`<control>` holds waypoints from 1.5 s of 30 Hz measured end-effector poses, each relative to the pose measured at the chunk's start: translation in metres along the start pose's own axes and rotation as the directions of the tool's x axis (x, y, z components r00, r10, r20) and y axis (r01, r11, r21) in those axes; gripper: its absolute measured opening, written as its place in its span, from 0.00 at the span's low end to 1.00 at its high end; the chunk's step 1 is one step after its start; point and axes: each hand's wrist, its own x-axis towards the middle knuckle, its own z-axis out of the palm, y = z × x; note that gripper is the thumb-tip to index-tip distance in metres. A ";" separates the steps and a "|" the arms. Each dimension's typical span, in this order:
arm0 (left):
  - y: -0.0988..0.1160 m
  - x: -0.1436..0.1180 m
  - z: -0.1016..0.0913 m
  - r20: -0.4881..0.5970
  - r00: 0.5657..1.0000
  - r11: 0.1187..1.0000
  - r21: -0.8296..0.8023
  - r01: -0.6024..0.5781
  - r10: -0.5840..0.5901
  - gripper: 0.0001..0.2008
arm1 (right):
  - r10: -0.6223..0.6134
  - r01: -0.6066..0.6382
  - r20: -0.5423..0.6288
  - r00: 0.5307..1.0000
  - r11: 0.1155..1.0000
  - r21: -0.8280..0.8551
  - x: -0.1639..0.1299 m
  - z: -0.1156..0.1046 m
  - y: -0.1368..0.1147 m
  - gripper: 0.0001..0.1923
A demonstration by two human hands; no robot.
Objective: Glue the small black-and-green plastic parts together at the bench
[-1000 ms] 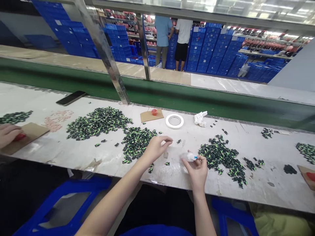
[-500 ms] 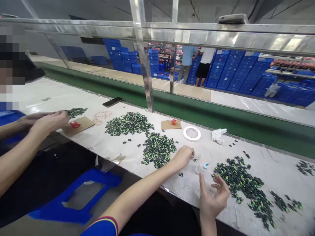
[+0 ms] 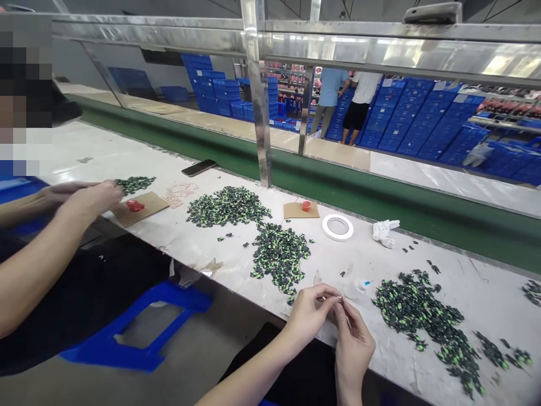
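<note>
now both hands, left hand [image 3: 310, 313] and right hand [image 3: 353, 344], have met, fingers pinched together on something tiny (earlier apart).

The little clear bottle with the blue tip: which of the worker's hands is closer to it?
Right. The right hand sits just below and slightly left of the bottle; the left hand is farther left. Neither touches it.

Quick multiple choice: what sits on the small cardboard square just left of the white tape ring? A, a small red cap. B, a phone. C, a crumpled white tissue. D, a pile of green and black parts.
A: a small red cap rests on the cardboard square beside the white tape ring.
</note>
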 end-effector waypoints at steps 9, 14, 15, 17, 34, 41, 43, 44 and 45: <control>-0.016 -0.004 -0.045 0.011 0.977 0.789 0.588 -0.178 0.212 0.13 | 0.024 -0.022 0.020 1.000 0.994 -0.106 -0.002 -0.017 -0.006 0.23; -0.023 -0.003 -0.046 0.090 0.980 0.641 0.745 -0.184 0.178 0.13 | 0.032 -0.008 0.149 0.988 0.987 -0.162 0.000 -0.022 -0.001 0.24; -0.024 -0.002 -0.043 0.107 0.979 0.626 0.755 -0.195 0.175 0.13 | 0.066 -0.043 0.146 0.987 0.987 -0.152 0.000 -0.021 -0.001 0.24; -0.025 0.000 -0.037 0.129 0.978 0.612 0.764 -0.205 0.166 0.12 | 0.133 -0.118 0.119 0.984 0.985 -0.126 0.000 -0.018 -0.001 0.21; -0.025 -0.006 -0.034 0.076 0.989 0.868 0.474 -0.147 0.126 0.08 | 0.150 -0.141 0.231 0.961 0.988 -0.055 -0.001 -0.002 -0.015 0.14; -0.015 -0.009 -0.034 0.031 0.998 0.980 0.187 -0.068 0.063 0.06 | -0.003 0.004 0.225 0.974 1.000 -0.006 -0.004 -0.004 -0.021 0.08; -0.007 -0.010 -0.034 0.022 0.999 0.986 0.159 -0.043 0.040 0.05 | -0.095 0.106 0.249 0.964 0.994 -0.030 -0.004 -0.005 -0.022 0.05; -0.003 -0.011 -0.034 0.025 0.999 0.988 0.154 -0.031 0.027 0.06 | -0.138 0.156 0.269 0.953 0.987 -0.046 -0.004 -0.006 -0.023 0.05; 0.000 -0.012 -0.034 0.032 0.999 0.988 0.153 -0.021 0.016 0.06 | -0.173 0.199 0.294 0.940 0.978 -0.062 -0.003 -0.007 -0.023 0.05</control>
